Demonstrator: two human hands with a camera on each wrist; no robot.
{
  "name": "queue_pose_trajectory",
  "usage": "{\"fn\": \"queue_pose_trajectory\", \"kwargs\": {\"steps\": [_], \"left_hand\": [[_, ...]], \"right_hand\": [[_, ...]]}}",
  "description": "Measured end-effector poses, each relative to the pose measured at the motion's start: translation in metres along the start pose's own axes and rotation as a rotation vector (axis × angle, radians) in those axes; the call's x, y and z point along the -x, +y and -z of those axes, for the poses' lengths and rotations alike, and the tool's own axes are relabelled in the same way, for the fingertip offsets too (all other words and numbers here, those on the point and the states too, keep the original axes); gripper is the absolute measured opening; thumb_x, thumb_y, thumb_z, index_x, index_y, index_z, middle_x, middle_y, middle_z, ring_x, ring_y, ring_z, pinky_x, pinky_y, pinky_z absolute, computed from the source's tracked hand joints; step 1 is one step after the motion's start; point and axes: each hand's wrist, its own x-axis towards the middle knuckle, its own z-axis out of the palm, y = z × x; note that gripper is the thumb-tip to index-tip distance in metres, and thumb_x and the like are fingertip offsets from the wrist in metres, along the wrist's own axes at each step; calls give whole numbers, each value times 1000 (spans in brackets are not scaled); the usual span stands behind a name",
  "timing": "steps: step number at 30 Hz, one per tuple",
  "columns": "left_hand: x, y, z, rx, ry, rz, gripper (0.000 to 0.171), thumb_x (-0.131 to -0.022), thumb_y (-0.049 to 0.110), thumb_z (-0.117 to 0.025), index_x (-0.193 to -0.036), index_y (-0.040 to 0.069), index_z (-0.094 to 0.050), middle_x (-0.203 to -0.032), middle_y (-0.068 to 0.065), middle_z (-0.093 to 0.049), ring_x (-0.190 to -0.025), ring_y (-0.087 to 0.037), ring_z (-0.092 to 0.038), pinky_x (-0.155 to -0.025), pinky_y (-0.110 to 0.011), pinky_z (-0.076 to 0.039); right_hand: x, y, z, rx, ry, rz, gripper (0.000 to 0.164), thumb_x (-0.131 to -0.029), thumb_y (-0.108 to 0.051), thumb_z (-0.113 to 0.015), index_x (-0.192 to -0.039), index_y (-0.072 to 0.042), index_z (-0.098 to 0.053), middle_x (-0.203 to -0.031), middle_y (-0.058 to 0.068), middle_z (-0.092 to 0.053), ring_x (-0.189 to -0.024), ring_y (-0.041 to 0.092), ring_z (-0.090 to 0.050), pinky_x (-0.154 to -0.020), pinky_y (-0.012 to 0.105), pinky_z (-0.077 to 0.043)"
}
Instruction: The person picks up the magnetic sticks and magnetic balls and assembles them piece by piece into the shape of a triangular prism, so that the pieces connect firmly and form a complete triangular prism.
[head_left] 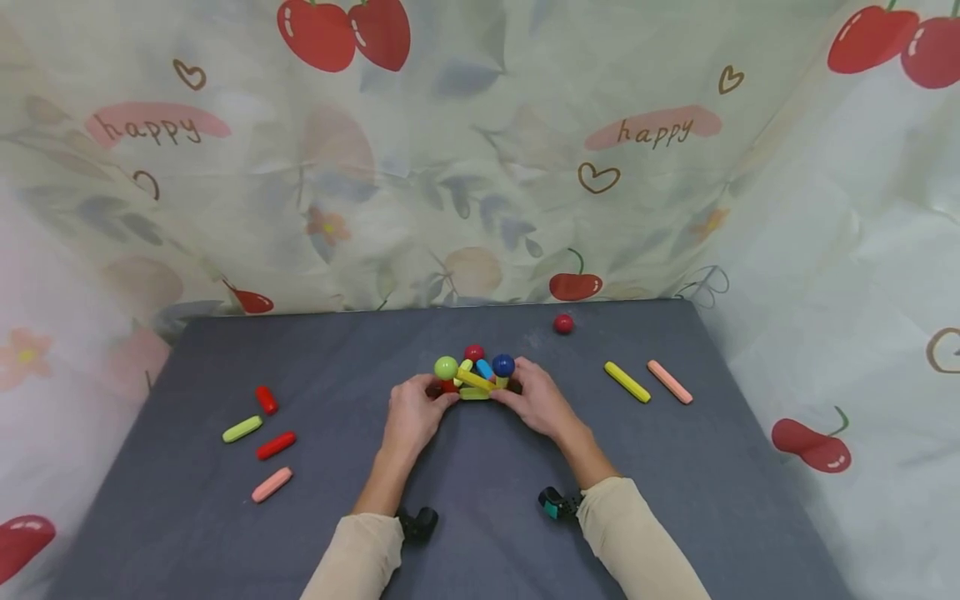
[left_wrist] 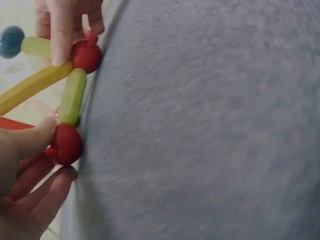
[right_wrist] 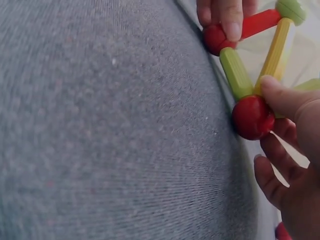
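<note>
Between the hands stands a small frame of coloured rods and balls. My left hand (head_left: pixel 412 408) pinches a red ball (left_wrist: pixel 66 145) at its near left corner, thumb on top and fingers curled beneath. At the near right corner my right hand (head_left: pixel 540 406) holds another red ball (right_wrist: pixel 252 117), its thumb at the low end of a slanting yellow rod (right_wrist: pixel 276 52). A light green rod (left_wrist: pixel 73 97) joins these two red balls. Higher up are a green ball (head_left: pixel 446 367), a dark blue ball (head_left: pixel 503 365) and a blue rod (head_left: pixel 484 370). Fingers hide some joints.
Loose red, green and pink rods, among them a red rod (head_left: pixel 276 445), lie left on the grey cloth (head_left: pixel 480 533). Rightward lie a yellow rod (head_left: pixel 627 382) and a pink rod (head_left: pixel 670 382). A loose red ball (head_left: pixel 563 324) sits near the back edge, before a printed curtain (head_left: pixel 420 208).
</note>
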Motion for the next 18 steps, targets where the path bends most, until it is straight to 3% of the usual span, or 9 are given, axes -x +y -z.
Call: {"fn": "queue_pose_trajectory", "kwargs": {"steps": [3, 7, 10, 13, 16, 18], "left_hand": [[1, 1, 16, 10, -45, 16, 47, -85, 32, -84, -125, 11, -71, -119, -10, -73, -103, -26, -71, -91, -45, -59], [-2, -11, 62, 6, -41, 29, 62, -87, 33, -83, -141, 14, -60, -138, -11, -64, -123, -31, -63, -101, -48, -55], [-8, -36, 105, -5, 21, 50, 61, -89, 32, -80, -143, 14, -58, -141, -12, -63, -131, -33, -57, -105, -52, -50], [-14, -68, 141, -34, 84, 146, 61, -91, 33, -79, -144, 13, -57, -143, -12, -63, -136, -37, -53, -109, -56, -45], [-16, -99, 162, -101, 100, 248, 63, -92, 31, -78, -146, 11, -54, -146, -15, -60, -135, -39, -51, -109, -58, -43], [-17, -116, 170, -170, 83, 275, 64, -92, 29, -77, -147, 8, -52, -147, -20, -57, -133, -42, -50, -108, -59, -43]], "right_hand": [[-1, 2, 0, 18, -1, 18, 15, -93, -28, -76, -97, -14, -74, -98, -1, -61, -86, 13, -56, -77, 28, -50], [-1, 2, -4, -5, -7, 35, 14, -94, -28, -76, -98, -15, -74, -99, -1, -61, -88, 12, -57, -78, 27, -51], [0, 2, -4, -27, 2, 36, 13, -92, -26, -77, -97, -14, -74, -97, -1, -60, -86, 12, -56, -76, 26, -51], [1, 3, -4, -23, 13, 28, 15, -91, -26, -78, -97, -13, -74, -95, -1, -59, -83, 12, -55, -75, 25, -50], [1, 3, -4, -21, 19, 26, 16, -91, -26, -78, -100, -13, -75, -98, -1, -60, -85, 11, -56, -77, 26, -51], [1, 4, -4, -21, 21, 23, 16, -92, -26, -78, -102, -13, -76, -100, -1, -61, -86, 11, -57, -78, 27, -52]]}}
